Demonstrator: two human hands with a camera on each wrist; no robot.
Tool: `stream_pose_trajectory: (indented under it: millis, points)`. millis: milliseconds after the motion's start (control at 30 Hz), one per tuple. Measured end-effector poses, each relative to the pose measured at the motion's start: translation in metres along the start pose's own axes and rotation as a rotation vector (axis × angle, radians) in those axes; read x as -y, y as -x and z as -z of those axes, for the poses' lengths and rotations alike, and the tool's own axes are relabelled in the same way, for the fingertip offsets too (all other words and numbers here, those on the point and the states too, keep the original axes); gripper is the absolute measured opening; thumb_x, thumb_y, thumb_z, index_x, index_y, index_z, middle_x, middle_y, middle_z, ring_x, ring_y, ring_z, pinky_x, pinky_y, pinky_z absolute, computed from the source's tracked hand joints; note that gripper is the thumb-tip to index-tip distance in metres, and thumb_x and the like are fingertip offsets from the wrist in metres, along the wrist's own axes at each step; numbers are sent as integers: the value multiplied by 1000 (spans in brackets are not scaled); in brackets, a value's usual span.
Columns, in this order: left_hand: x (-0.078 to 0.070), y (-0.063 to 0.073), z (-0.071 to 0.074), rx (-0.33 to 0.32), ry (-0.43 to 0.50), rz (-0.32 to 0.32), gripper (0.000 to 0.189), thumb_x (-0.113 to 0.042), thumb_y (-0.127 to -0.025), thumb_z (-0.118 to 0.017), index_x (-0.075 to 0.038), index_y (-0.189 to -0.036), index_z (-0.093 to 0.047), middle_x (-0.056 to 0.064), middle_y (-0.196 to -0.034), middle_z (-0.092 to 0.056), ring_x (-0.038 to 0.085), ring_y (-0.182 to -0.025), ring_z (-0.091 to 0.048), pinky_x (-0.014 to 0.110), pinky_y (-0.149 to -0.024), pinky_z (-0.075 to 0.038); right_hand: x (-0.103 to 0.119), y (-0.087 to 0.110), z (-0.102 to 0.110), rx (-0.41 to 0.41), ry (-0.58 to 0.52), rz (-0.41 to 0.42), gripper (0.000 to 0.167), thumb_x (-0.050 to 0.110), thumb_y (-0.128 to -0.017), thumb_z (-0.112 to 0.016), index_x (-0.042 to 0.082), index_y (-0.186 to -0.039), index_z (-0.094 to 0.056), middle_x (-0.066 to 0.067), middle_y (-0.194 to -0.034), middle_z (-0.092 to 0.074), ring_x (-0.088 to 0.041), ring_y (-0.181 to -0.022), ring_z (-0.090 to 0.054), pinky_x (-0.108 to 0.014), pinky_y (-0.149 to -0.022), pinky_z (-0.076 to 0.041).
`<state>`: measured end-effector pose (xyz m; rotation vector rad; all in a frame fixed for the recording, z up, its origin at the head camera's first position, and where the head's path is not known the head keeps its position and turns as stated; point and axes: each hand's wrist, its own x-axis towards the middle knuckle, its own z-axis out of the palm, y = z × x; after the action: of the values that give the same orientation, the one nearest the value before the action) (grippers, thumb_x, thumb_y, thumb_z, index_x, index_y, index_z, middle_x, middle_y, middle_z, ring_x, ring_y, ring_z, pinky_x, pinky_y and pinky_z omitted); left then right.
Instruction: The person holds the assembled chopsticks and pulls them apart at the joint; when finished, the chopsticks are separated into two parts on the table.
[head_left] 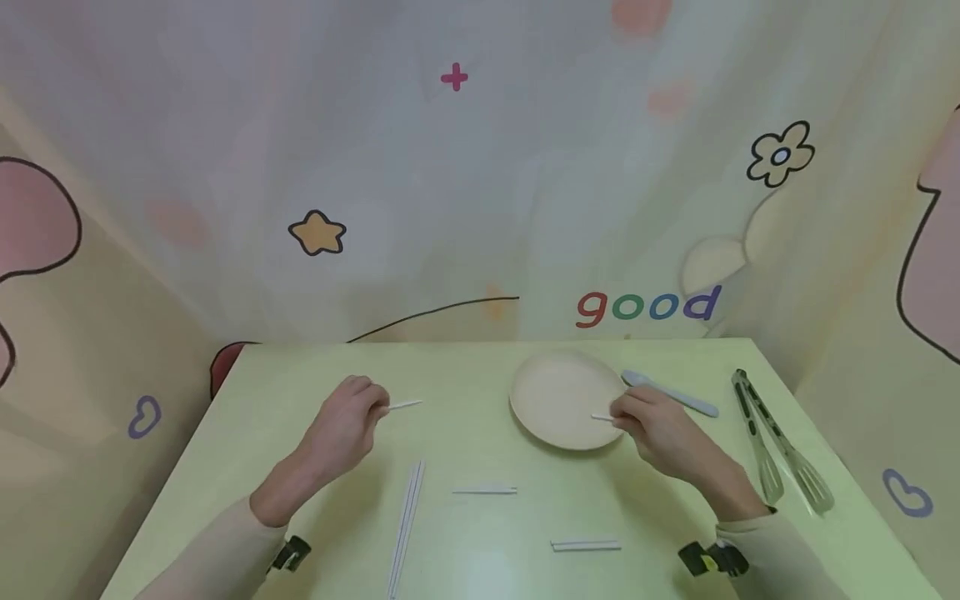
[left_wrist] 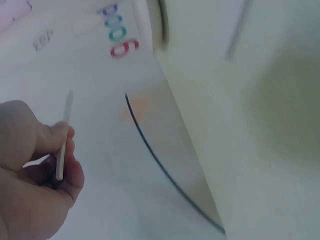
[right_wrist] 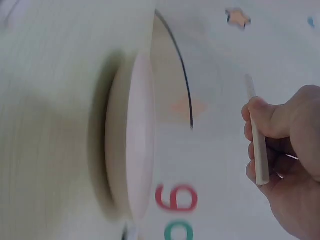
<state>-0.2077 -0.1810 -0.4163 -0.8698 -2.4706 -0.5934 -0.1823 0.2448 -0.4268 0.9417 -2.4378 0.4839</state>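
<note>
My left hand (head_left: 348, 425) is raised over the left part of the table and pinches a short whitish stick (left_wrist: 61, 160) between thumb and fingers. The stick's thin end points right in the head view. On the other side, my right hand (head_left: 667, 429) overlaps the right rim of a round cream plate (head_left: 562, 400). It grips a similar short stick (right_wrist: 259, 150), whose tip points left over the plate. In the right wrist view, this stick tapers from a thick blunt end to a narrower tip, like a chopstick piece. The plate has nothing on it.
Long white chopsticks (head_left: 407, 529) lie near the front middle. Short white sticks (head_left: 484, 490) lie right of them, with another short pair (head_left: 586, 546) closer to me. Behind my right hand lies a grey-blue spatula-like utensil (head_left: 678, 397); metal tongs (head_left: 780, 442) lie at the right.
</note>
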Motion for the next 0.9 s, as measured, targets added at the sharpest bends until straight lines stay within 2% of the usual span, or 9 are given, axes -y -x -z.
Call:
stream_pose_trajectory:
  millis: [100, 200, 533, 733, 900]
  points:
    - [-9, -7, -6, 17, 53, -75, 9, 5, -84, -70, -3, -86, -65, 2, -80, -59, 16, -75, -50, 27, -64, -46, 10, -8, -7, 19, -28, 65, 20, -8, -77, -73, 8, -87, -66, 4, -84, -58, -8, -77, -51, -23, -66, -50]
    - [-15, -8, -11, 16, 99, -93, 9, 4, -83, -70, -4, -85, -66, 1, -80, -60, 14, -76, -51, 26, -63, -46, 15, -9, -11, 46, -37, 84, 19, -6, -77, -75, 9, -86, -66, 5, -83, -58, -7, -77, -51, -21, -66, -50]
    - [-21, -7, -22, 71, 125, -58, 8, 3, -83, -71, -4, -85, -68, 0, -79, -60, 13, -75, -51, 25, -65, -48, 27, -8, -5, 102, -49, 8, 15, -2, -79, -75, 11, -86, -69, 8, -82, -58, -5, -77, -52, -23, -66, -51]
    - [-25, -11, -22, 121, 141, -39, 4, -1, -86, -69, -5, -87, -70, -1, -81, -61, 12, -78, -52, 25, -67, -48, 29, -2, -4, 92, -35, 6, 18, -4, -78, -76, 11, -85, -69, 8, -83, -57, -5, -78, -52, -24, -67, -51]
    - [-28, -13, -25, 127, 157, -26, 4, 0, -86, -70, -4, -86, -70, -1, -80, -61, 11, -76, -51, 24, -66, -48, 30, 4, -7, 99, -64, -6, 20, -4, -76, -77, 12, -85, -69, 9, -83, -58, -4, -77, -52, -22, -66, -51]
